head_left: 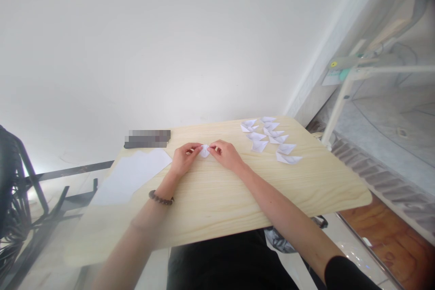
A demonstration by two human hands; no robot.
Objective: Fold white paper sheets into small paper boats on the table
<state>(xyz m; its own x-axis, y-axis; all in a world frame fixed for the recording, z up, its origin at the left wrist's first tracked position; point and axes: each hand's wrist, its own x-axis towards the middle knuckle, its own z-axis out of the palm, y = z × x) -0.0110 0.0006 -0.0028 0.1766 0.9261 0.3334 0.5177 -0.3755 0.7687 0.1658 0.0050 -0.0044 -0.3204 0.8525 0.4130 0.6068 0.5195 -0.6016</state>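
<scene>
A small folded piece of white paper (204,151) is pinched between my two hands, above the middle of the table. My left hand (184,158), with a beaded bracelet on its wrist, closes its thumb and fingers on the paper's left edge. On the opposite edge, my right hand (224,154) pinches it the same way. Fine crease lines show on the paper, though its exact shape is too small to make out. To the right lie several folded white paper pieces (288,159) with pointed ends, grouped in loose rows.
White paper sheets (132,172) lie at the table's left, below a dark, pixelated object (147,138). The pale wooden table (217,217) meets a white wall behind. A black chair-like frame (30,172) stands left; a white metal frame (340,104) rises right.
</scene>
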